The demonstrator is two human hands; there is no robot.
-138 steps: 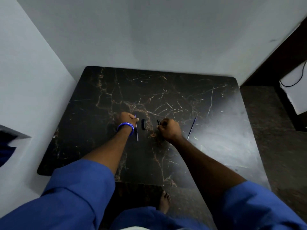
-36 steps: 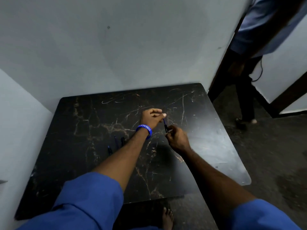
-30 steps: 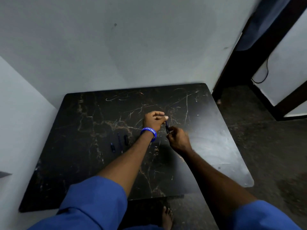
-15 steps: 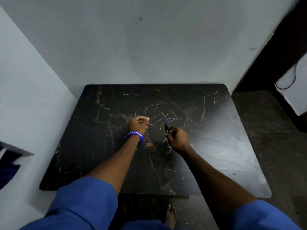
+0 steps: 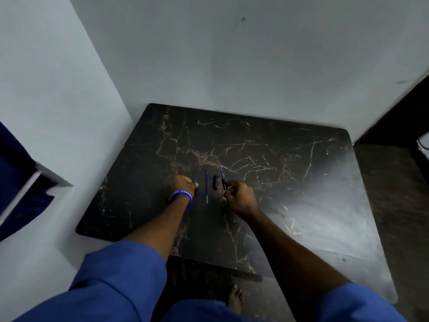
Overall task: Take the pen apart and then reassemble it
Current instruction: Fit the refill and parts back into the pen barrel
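Thin refill and stubby cap (on veined marble) between left hand, pinched on small piece, and right hand, clasped round pen.

left hand: fist, knuckles down | right hand: fingers pinched, raised | forearms extended

The table stands in a corner, walls behind it and to its left. Near its middle lie the parts in a row — a thin rod, then a short piece just to its right. The left hand rests on the table left of the rod. The right hand sits right of the short piece, a pen part rising from its fingers and pointing away from the person.
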